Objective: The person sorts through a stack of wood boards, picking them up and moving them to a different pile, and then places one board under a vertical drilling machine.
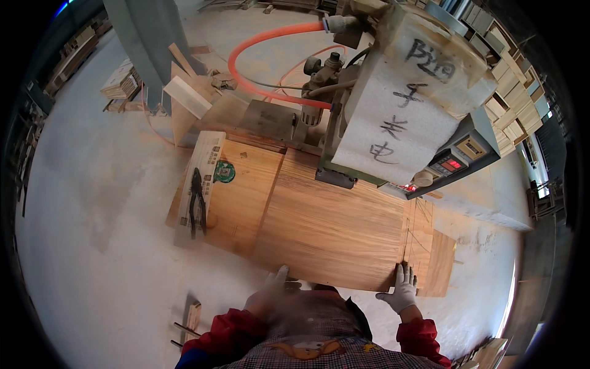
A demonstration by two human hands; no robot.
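A wide wood-grain board (332, 221) lies flat beneath the head of a machine (405, 92). My right hand (402, 292), in a white glove, rests at the board's near right corner with its fingers stretched forward and the thumb apart. At the near edge, left of the middle, is my left hand (279, 280), also gloved. Its fingers point forward and its thumb sticks out to the right; a blurred patch hides part of that hand and wrist. Neither hand is wrapped around anything.
Black-handled pliers (196, 203) lie on a pale strip (209, 166) at the left, beside a green round thing (224, 172). An orange hose (258, 42) loops behind. A control box (458, 157) with a red display hangs at the right. Stacked wood (513, 92) stands farther back.
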